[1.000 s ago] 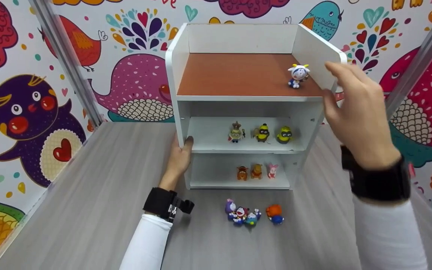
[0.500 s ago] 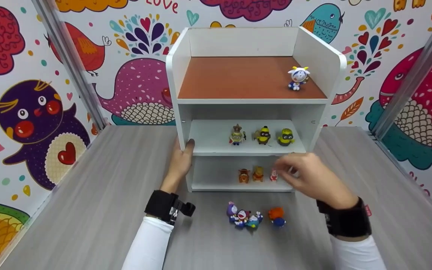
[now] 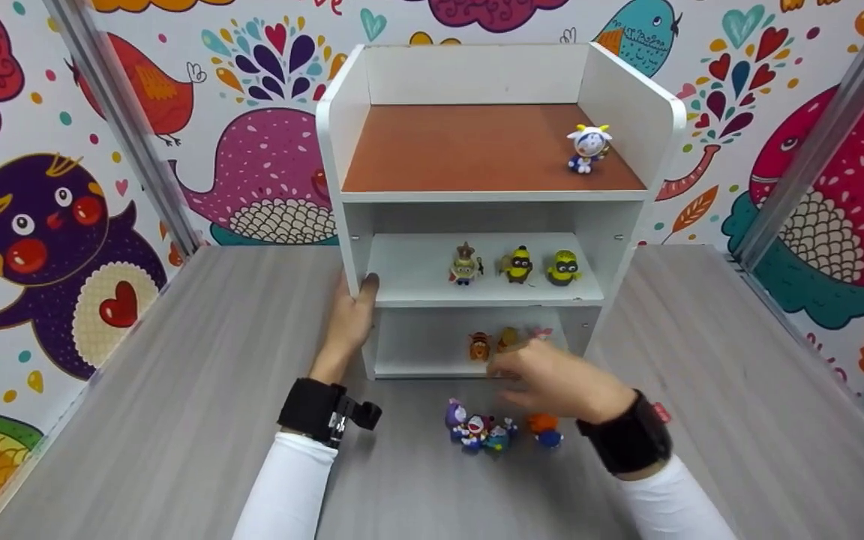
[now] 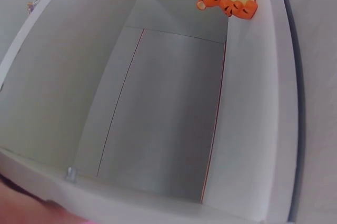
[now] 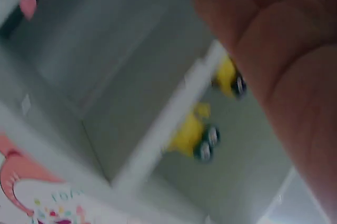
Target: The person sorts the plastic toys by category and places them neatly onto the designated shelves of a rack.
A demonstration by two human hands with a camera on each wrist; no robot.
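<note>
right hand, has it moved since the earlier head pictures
Yes, down and leftward: against the shelf, the right hand has gone from the upper right side to in front of the bottom tier.

Head view bright; right wrist view dim, blurred

Small figurines (image 3: 520,266) on grey wood-grain surface (image 3: 199,390) and three levels of white shelf (image 3: 492,196)

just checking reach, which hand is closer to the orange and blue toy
Right. In the head view, the right hand appears just above the orange and blue toy; the left hand is farther off, up and to the left, gripping the shelf.
</note>
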